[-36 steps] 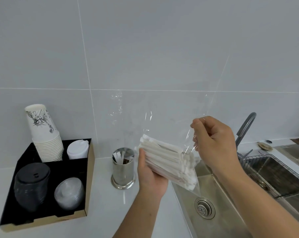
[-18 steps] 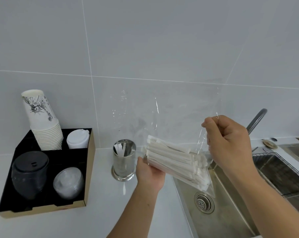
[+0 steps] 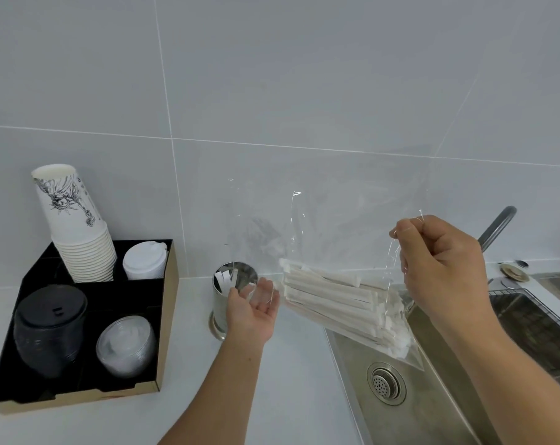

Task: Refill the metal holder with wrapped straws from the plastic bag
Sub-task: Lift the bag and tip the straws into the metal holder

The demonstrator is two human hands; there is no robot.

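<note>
A clear plastic bag (image 3: 307, 232) hangs in the air over the sink's left edge, with a bundle of white wrapped straws (image 3: 339, 306) slanting down to the right inside it. My right hand (image 3: 442, 268) pinches the bag's upper right edge. My left hand (image 3: 253, 306) is palm up with relaxed fingers just left of the straw bundle, in front of the metal holder (image 3: 222, 303). The holder stands on the white counter by the wall and has a few wrapped straws in it.
A black and cardboard organizer tray (image 3: 167, 316) at the left holds stacked paper cups (image 3: 76, 229), white lids (image 3: 145, 261), black lids (image 3: 49, 329) and clear lids (image 3: 126, 345). A steel sink (image 3: 432, 396) with drain (image 3: 386, 382) and faucet (image 3: 497, 226) lies at the right.
My left hand let go of the straw bundle and now lies open beside it. The bag hangs from my right hand alone, and the view has shifted slightly.
</note>
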